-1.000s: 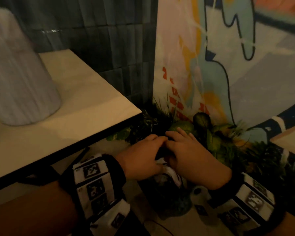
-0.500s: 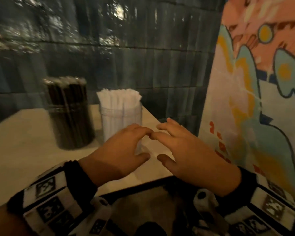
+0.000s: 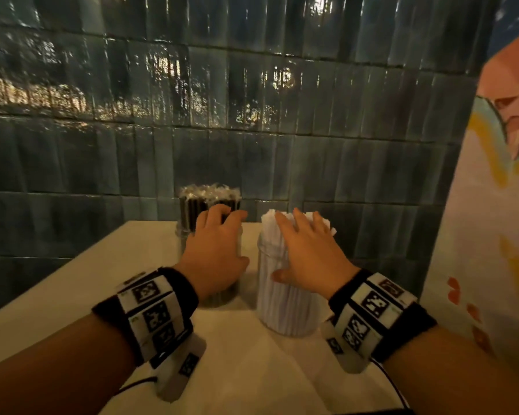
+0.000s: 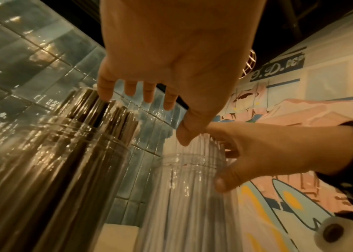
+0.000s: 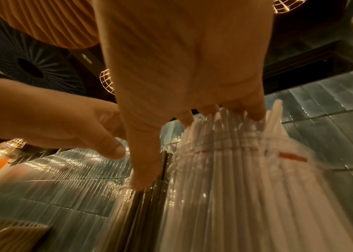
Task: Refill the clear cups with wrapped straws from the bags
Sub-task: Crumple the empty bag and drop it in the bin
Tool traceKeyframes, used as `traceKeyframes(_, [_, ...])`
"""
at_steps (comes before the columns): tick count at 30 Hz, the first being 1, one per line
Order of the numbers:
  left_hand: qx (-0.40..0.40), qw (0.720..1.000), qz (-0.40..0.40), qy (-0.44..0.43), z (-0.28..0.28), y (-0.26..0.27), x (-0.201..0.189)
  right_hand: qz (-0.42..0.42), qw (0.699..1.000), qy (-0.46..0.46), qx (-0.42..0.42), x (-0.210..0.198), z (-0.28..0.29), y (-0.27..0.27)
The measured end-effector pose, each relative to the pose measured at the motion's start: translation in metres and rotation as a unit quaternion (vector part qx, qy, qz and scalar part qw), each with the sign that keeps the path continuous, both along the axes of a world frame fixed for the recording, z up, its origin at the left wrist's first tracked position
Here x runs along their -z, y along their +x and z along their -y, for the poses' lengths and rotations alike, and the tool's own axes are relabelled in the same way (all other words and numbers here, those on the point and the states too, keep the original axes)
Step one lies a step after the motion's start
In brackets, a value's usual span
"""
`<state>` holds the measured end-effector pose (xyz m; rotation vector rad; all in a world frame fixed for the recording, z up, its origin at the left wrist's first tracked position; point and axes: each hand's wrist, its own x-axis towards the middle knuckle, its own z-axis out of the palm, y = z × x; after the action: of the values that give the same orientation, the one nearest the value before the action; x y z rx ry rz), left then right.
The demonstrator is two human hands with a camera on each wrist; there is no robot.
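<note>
left hand (image 3: pixel 215 253): grip spread, fingertips over black wrapped straws (image 3: pixel 209 196) in clear plastic cup (image 4: pixel 48 170) | right hand (image 3: pixel 307 253): grip spread, fingers resting on white paper-wrapped straws (image 3: pixel 282 283) | cream worktop (image 3: pixel 72 289)

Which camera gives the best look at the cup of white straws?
The head view: the cup of white straws shows whole, base to tips, standing on the table. The left wrist view shows its rim and wall; the right wrist view shows it close but blurred.
</note>
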<state>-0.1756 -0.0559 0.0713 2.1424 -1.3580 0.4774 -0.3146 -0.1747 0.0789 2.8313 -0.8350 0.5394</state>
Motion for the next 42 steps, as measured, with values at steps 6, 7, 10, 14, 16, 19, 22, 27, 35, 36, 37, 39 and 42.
traceKeyframes(6, [-0.056,0.998,0.017,0.033,0.024,0.034,-0.007,-0.009,0.998,-0.017,-0.065,0.004,0.028,0.013])
traceKeyframes(7, [-0.076,0.995,0.029,0.050,0.029,0.043,-0.009,-0.004,0.997,-0.024,-0.071,0.005,0.032,0.014])
traceKeyframes(10, [-0.114,0.987,0.036,0.102,0.039,0.068,-0.012,0.004,0.996,-0.046,-0.081,0.006,0.043,0.020])
traceKeyframes(14, [-0.079,0.992,0.059,0.075,0.049,0.091,-0.007,0.013,0.995,-0.050,-0.086,0.006,0.055,0.033])
traceKeyframes(16, [-0.065,0.994,0.059,0.066,0.054,0.101,-0.007,0.020,0.995,-0.049,-0.088,0.007,0.062,0.043])
traceKeyframes(19, [-0.062,0.994,0.053,0.071,0.065,0.113,-0.010,0.016,0.995,-0.051,-0.080,0.006,0.075,0.064])
traceKeyframes(22, [-0.065,0.994,0.058,0.070,0.080,0.125,-0.008,0.020,0.996,-0.052,-0.077,0.005,0.088,0.087])
traceKeyframes(27, [-0.071,0.994,0.060,0.062,0.099,0.151,-0.006,0.017,0.995,-0.065,-0.080,0.005,0.114,0.118])
traceKeyframes(35, [-0.092,0.992,0.060,0.062,0.121,0.199,-0.006,0.017,0.996,-0.061,-0.067,0.008,0.150,0.159])
traceKeyframes(36, [-0.092,0.992,0.060,0.064,0.124,0.204,-0.007,0.017,0.996,-0.059,-0.065,0.008,0.154,0.164])
traceKeyframes(37, [-0.091,0.992,0.061,0.067,0.126,0.208,-0.007,0.017,0.996,-0.057,-0.063,0.008,0.159,0.169])
traceKeyframes(39, [-0.087,0.992,0.063,0.072,0.131,0.217,-0.008,0.015,0.997,-0.055,-0.058,0.009,0.167,0.179])
traceKeyframes(42, [-0.088,0.991,0.064,0.079,0.139,0.227,-0.007,0.013,0.997,-0.055,-0.055,0.009,0.178,0.194])
